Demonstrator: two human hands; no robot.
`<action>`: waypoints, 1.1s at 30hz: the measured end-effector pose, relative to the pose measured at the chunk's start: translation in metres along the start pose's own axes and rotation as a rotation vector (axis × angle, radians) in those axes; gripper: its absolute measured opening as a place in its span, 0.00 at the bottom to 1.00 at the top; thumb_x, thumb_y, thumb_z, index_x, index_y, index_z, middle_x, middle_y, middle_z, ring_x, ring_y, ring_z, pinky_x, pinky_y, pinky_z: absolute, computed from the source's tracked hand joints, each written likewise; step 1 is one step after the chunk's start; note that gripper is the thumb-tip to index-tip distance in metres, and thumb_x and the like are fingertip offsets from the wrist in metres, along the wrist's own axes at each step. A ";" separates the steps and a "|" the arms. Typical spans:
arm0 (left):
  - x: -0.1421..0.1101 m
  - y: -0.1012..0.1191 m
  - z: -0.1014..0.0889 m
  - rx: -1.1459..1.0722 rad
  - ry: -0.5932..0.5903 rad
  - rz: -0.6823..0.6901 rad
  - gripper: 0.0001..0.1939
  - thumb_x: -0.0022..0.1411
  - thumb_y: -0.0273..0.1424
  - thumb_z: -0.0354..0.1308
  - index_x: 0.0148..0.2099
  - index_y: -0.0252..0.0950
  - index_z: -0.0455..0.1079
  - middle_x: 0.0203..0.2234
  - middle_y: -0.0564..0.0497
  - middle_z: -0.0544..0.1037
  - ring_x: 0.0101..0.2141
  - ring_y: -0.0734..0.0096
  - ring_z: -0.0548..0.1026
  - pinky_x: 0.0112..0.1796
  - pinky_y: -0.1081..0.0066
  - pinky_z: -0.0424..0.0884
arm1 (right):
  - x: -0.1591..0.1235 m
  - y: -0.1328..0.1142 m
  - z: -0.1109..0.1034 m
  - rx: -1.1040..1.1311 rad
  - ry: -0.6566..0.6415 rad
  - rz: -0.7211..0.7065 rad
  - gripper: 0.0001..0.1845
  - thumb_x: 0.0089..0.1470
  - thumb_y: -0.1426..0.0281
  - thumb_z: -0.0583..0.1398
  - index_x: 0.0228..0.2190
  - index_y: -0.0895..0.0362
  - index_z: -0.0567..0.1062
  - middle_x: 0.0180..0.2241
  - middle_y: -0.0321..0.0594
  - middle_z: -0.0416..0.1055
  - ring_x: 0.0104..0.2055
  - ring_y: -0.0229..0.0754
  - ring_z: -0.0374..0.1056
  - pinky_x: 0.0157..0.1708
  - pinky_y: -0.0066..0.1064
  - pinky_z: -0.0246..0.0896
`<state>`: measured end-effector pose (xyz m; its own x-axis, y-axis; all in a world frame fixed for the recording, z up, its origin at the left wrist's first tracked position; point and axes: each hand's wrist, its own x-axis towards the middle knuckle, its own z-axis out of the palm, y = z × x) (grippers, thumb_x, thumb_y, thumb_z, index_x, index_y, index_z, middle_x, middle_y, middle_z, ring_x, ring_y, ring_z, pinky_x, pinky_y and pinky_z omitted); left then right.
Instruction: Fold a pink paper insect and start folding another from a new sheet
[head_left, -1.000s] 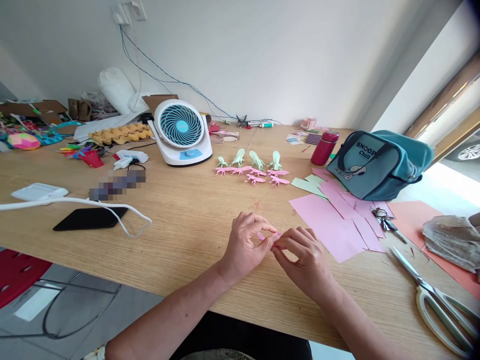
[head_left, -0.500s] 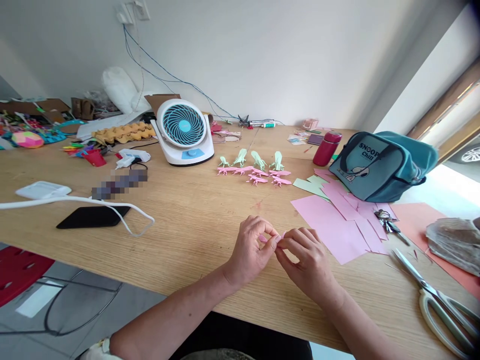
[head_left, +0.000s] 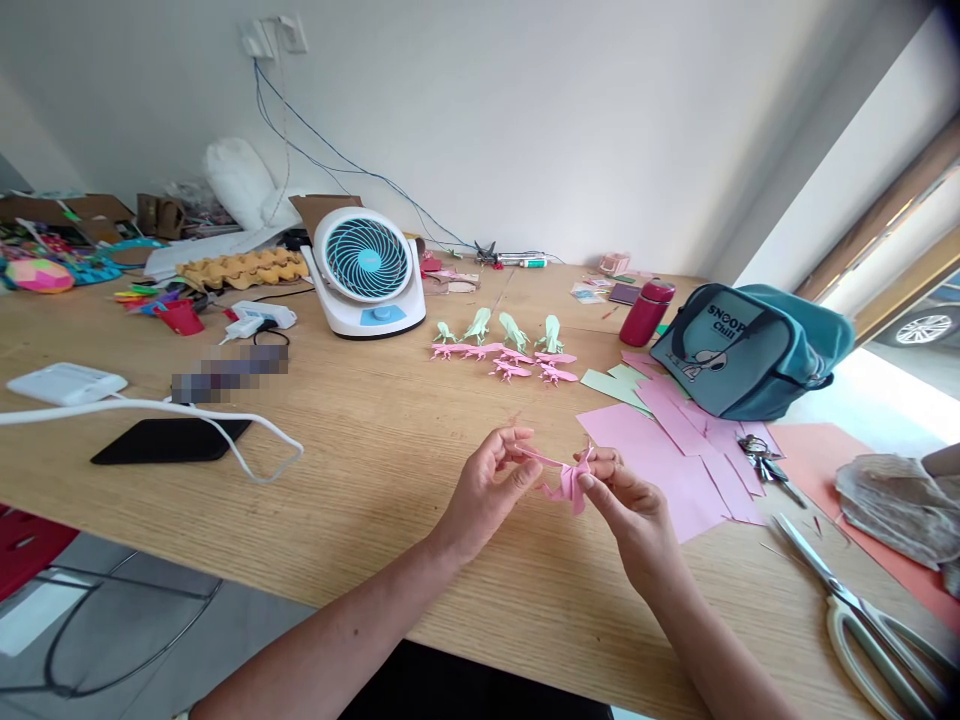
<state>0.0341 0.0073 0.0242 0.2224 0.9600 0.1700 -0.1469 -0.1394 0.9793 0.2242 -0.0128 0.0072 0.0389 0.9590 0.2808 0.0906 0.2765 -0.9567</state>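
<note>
A pink origami figure [head_left: 574, 484] with thin folded limbs is held just above the wooden table [head_left: 360, 510]. My right hand [head_left: 637, 512] pinches its body between thumb and fingers. My left hand [head_left: 484, 490] is closed at the long thin strip reaching out to the left, thumb and forefinger at its end. Beyond my hands stand several finished-looking paper insects: a row of green ones [head_left: 514, 331] and, in front of them, pink ones [head_left: 510, 370].
Pink paper sheets [head_left: 630, 455] lie to the right, beside keys [head_left: 765, 462] and large scissors [head_left: 840, 590]. Behind them are a teal bag [head_left: 739, 350] and a red flask [head_left: 646, 313]. A white fan [head_left: 369, 270] stands back left; a white cable [head_left: 187, 408] crosses a black phone-like slab [head_left: 150, 441].
My hands have moved apart, and the pink origami figure, mostly hidden by my fingers before, now shows between them. The view has shifted slightly.
</note>
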 end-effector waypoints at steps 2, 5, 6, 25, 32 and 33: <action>0.000 -0.003 0.005 -0.086 -0.035 -0.084 0.22 0.57 0.43 0.67 0.48 0.34 0.70 0.43 0.45 0.77 0.43 0.63 0.75 0.48 0.65 0.67 | 0.000 0.000 0.002 0.002 0.016 0.012 0.10 0.57 0.59 0.64 0.29 0.51 0.78 0.36 0.38 0.69 0.45 0.47 0.65 0.50 0.42 0.56; -0.001 -0.008 0.011 -0.120 -0.060 -0.158 0.19 0.54 0.41 0.70 0.41 0.33 0.73 0.39 0.46 0.78 0.41 0.64 0.75 0.45 0.66 0.67 | -0.001 0.001 0.006 -0.049 0.053 -0.033 0.09 0.57 0.60 0.64 0.28 0.51 0.78 0.37 0.39 0.69 0.45 0.46 0.65 0.50 0.42 0.56; -0.002 -0.009 0.013 -0.100 -0.050 -0.164 0.18 0.54 0.41 0.70 0.39 0.33 0.74 0.37 0.47 0.79 0.40 0.65 0.75 0.44 0.67 0.67 | -0.002 0.001 0.007 -0.076 0.063 -0.058 0.09 0.57 0.61 0.64 0.28 0.51 0.78 0.38 0.39 0.69 0.46 0.47 0.65 0.51 0.42 0.56; 0.004 -0.006 0.012 -0.336 -0.103 -0.156 0.16 0.57 0.41 0.68 0.33 0.33 0.71 0.25 0.53 0.76 0.28 0.75 0.72 0.36 0.73 0.67 | -0.013 -0.007 0.016 -0.214 -0.022 -0.249 0.04 0.59 0.66 0.63 0.37 0.50 0.77 0.35 0.37 0.69 0.38 0.42 0.66 0.38 0.35 0.63; 0.004 -0.004 0.011 -0.318 -0.090 -0.167 0.20 0.53 0.42 0.71 0.34 0.33 0.68 0.27 0.52 0.77 0.28 0.75 0.73 0.35 0.73 0.68 | -0.007 -0.014 0.018 0.110 -0.098 0.093 0.14 0.54 0.54 0.65 0.33 0.51 0.78 0.29 0.36 0.73 0.28 0.39 0.66 0.26 0.31 0.62; 0.003 -0.003 0.012 -0.286 -0.103 -0.154 0.19 0.53 0.42 0.71 0.33 0.33 0.68 0.27 0.52 0.76 0.28 0.74 0.73 0.34 0.73 0.68 | -0.006 -0.014 0.019 0.126 -0.087 0.127 0.16 0.51 0.53 0.66 0.31 0.52 0.77 0.27 0.36 0.72 0.26 0.39 0.65 0.25 0.31 0.61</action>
<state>0.0464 0.0083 0.0229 0.3573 0.9328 0.0467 -0.3651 0.0935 0.9262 0.2039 -0.0212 0.0174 -0.0441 0.9869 0.1550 -0.0354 0.1535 -0.9875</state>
